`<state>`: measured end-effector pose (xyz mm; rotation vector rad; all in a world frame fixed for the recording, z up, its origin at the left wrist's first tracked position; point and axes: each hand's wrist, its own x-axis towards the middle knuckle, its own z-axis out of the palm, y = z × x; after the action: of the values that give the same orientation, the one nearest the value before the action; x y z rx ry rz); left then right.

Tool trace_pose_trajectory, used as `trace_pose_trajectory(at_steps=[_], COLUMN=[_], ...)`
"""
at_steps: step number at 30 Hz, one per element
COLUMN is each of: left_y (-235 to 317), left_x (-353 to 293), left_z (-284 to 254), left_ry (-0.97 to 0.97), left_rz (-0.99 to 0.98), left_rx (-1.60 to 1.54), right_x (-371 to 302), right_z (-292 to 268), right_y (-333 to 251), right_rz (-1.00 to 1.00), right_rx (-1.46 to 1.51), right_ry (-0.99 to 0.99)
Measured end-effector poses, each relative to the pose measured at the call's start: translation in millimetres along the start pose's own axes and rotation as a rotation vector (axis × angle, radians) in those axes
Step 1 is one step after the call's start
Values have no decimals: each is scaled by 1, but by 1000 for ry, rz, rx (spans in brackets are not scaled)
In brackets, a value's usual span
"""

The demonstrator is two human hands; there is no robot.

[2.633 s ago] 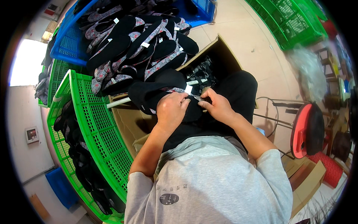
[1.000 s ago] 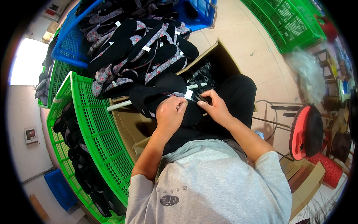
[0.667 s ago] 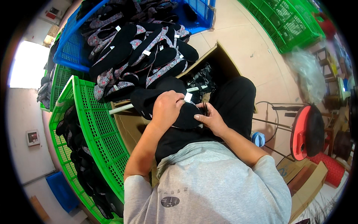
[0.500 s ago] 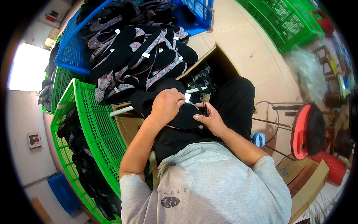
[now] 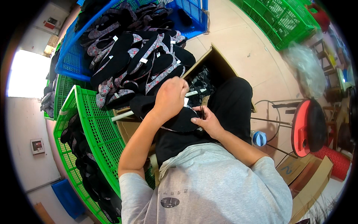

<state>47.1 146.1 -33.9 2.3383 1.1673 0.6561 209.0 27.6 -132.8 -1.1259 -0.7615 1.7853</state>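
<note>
A black slipper (image 5: pixel 182 120) with a white tag lies across my lap, sole side or inside up, I cannot tell which. My right hand (image 5: pixel 209 122) grips its right edge, thumb on top; a small dark thing shows by the fingers, too unclear to name. Above the slipper, my left hand (image 5: pixel 171 98) is raised with the fingertips pinched together. What they hold, if anything, is too small to make out. Another black slipper part (image 5: pixel 140 105) shows partly behind my left wrist.
A pile of floral-edged black slippers (image 5: pixel 123 61) lies ahead, spilling from a blue crate (image 5: pixel 72 59). A green crate (image 5: pixel 99 123) with slippers stands left. An open cardboard box (image 5: pixel 223 61) holds dark scraps beyond my knee. A red-and-black stool (image 5: pixel 302 128) is at right.
My left hand has lifted up and away from the white tag, its fingers still pinched. My right hand stays on the slipper's edge. The view has shifted slightly.
</note>
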Motion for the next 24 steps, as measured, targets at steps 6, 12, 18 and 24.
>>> trace_pose_trajectory(at_steps=[6,12,18,24], left_y=[-5,-3,22,-3], left_x=[35,22,-58,-152], left_z=[20,-8,-64,14], left_ry=[-50,220,715,1036], left_rz=[169,173,33,-619], left_rx=[78,350,419,-677], right_x=[-8,-13,-3,6], right_z=[4,0,-14,-20], right_y=[-3,0,8,9], right_rz=[31,152,145,248], right_rx=[30,105,346,562], right_ry=[14,6,-78,-17])
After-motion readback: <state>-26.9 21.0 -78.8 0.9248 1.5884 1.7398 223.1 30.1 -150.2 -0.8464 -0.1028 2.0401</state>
